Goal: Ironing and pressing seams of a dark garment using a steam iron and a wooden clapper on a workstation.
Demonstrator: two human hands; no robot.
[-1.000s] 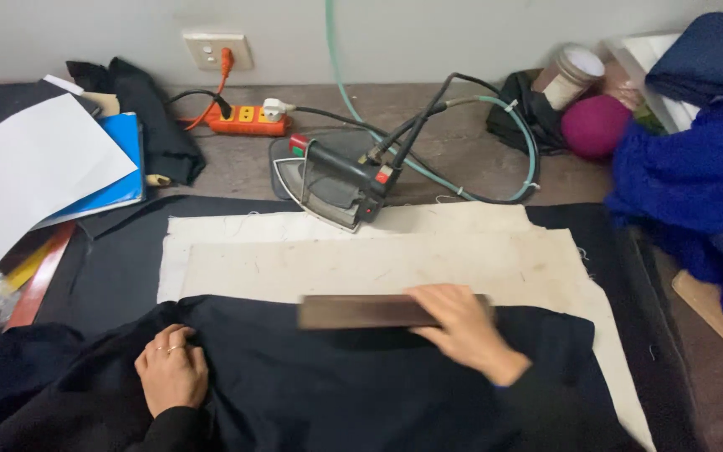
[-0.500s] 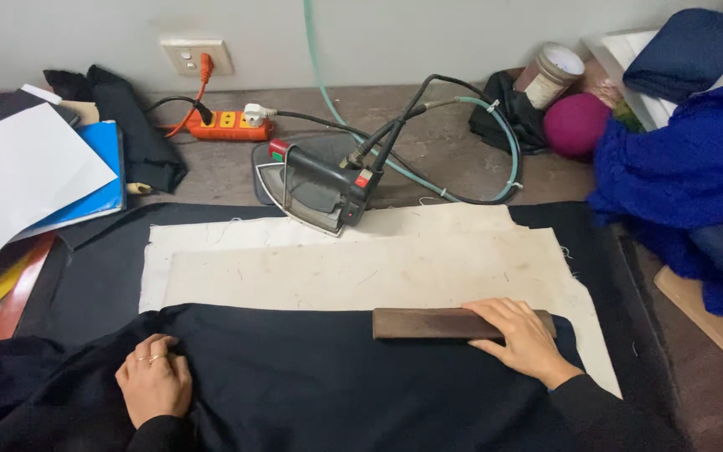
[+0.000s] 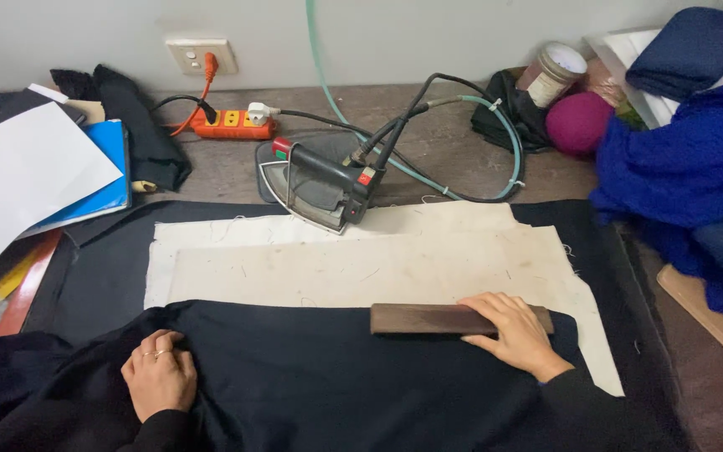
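A dark navy garment [image 3: 328, 385] lies across the near part of a cream pressing cloth [image 3: 378, 264]. My right hand [image 3: 514, 333] presses down on a dark wooden block [image 3: 424, 319] that rests along the garment's upper edge, right of centre. My left hand [image 3: 159, 374] sits with fingers curled on the garment at the lower left, bunching the fabric a little. A grey steam iron [image 3: 318, 184] stands behind the cloth, hands apart from it.
An orange power strip [image 3: 232, 127] and a wall socket [image 3: 201, 54] are at the back, with cables and a green hose [image 3: 495, 125]. White paper and a blue folder [image 3: 106, 167] lie left. Blue fabric [image 3: 688, 176], a magenta ball [image 3: 577, 122] and a jar [image 3: 552, 69] crowd the right.
My right hand has slid the wooden block to the right along the garment's edge. My left hand has stayed on the fabric at the lower left.
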